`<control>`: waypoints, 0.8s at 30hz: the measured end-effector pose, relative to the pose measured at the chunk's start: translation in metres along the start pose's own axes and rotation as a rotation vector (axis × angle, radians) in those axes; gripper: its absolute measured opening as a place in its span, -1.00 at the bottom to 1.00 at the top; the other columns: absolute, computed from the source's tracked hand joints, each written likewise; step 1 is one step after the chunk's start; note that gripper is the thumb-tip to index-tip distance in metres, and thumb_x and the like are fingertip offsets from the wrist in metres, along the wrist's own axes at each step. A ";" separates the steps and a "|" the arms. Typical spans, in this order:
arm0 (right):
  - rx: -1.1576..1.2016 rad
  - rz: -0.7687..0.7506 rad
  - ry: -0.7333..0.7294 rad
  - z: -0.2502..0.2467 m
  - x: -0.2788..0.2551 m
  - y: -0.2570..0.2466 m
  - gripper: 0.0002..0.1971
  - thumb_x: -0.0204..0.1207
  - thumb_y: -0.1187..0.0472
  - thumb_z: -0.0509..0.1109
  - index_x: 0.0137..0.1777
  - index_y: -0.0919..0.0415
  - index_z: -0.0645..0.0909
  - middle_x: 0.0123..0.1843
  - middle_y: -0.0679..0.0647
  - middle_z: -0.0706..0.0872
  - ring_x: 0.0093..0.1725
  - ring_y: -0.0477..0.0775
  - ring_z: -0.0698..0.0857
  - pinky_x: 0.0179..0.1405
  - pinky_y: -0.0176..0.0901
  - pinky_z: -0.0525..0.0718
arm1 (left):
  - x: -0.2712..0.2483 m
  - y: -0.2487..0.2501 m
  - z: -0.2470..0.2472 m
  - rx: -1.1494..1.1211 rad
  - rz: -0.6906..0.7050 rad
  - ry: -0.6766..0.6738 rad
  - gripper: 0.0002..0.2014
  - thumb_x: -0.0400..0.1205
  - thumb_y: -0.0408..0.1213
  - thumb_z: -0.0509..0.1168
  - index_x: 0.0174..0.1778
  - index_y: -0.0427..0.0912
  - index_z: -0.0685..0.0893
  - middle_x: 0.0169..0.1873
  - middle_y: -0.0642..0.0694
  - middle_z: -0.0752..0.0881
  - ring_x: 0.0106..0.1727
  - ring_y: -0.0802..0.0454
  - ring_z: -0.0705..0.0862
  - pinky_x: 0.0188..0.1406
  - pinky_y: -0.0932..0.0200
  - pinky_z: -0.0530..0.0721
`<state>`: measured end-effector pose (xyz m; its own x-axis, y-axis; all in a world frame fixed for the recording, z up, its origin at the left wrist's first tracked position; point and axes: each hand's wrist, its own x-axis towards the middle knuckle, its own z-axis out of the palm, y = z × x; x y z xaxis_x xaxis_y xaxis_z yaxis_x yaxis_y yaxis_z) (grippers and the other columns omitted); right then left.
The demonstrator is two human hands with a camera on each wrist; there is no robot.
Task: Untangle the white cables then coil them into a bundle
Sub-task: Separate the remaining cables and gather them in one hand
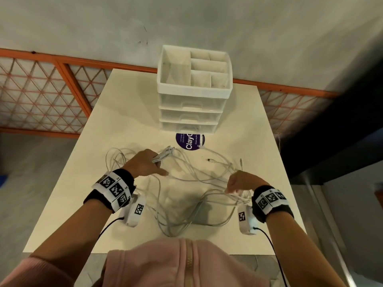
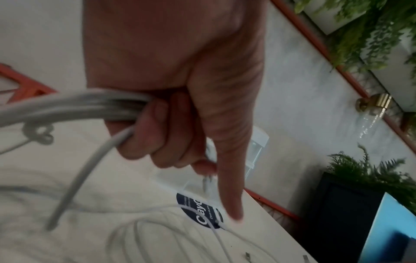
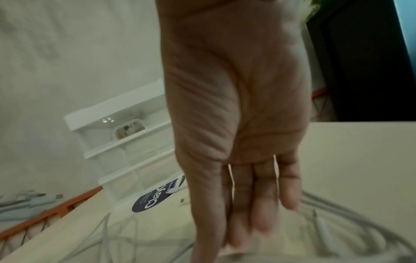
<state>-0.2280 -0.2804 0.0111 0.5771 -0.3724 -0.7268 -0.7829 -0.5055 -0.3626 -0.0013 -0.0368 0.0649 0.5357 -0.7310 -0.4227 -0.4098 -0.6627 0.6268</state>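
- Head view shows the white cables [image 1: 186, 183] sprawled in loose, crossing loops over the middle of the table [image 1: 259, 125], between my two hands, with a few free plug ends lying toward the far right.
- They look thin, light and limp to me; I judge they will slide easily over each other yet snag wherever a plug catches in a loop.
- My left hand [image 1: 145, 162] grasps a gathered bunch of strands; in the left wrist view three fingers [image 2: 144, 135] curl round the bunch while the index finger points straight out toward the table.
- Several plug ends [image 1: 169, 150] stick out past that fist, so I judge this is the best place to hold: near the ends, where the strands already run side by side.
- My right hand [image 1: 242, 182] is at the right part of the tangle; the right wrist view shows the fingers [image 3: 265, 204] straight and together, with strands blurred beneath them, and I see no curl round any cable there.
- I would pull gently, since a hard tug could tighten a knot or strain a plug joint.
- Beyond the cables, one plug lies on a round dark sticker [image 1: 189, 141], and behind it stands a white drawer unit [image 1: 192, 96] with an open divided tray on top.
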 end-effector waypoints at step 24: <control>0.282 -0.160 0.322 -0.023 0.027 -0.070 -0.81 0.59 0.31 0.31 0.15 0.37 0.59 -0.06 0.12 0.60 -0.06 0.11 0.57 -0.24 -0.19 0.49 | -0.008 0.018 0.013 -0.585 0.243 0.023 -0.73 0.77 -0.21 0.00 -0.24 -0.13 0.41 -0.43 0.00 0.40 -0.49 0.21 0.32 -0.45 0.28 0.30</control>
<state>-0.1519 -0.2733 0.0302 0.7041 -0.5523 -0.4463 -0.6847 -0.3614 -0.6329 -0.0223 -0.0456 0.0713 0.4964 -0.8415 -0.2135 -0.0536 -0.2751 0.9599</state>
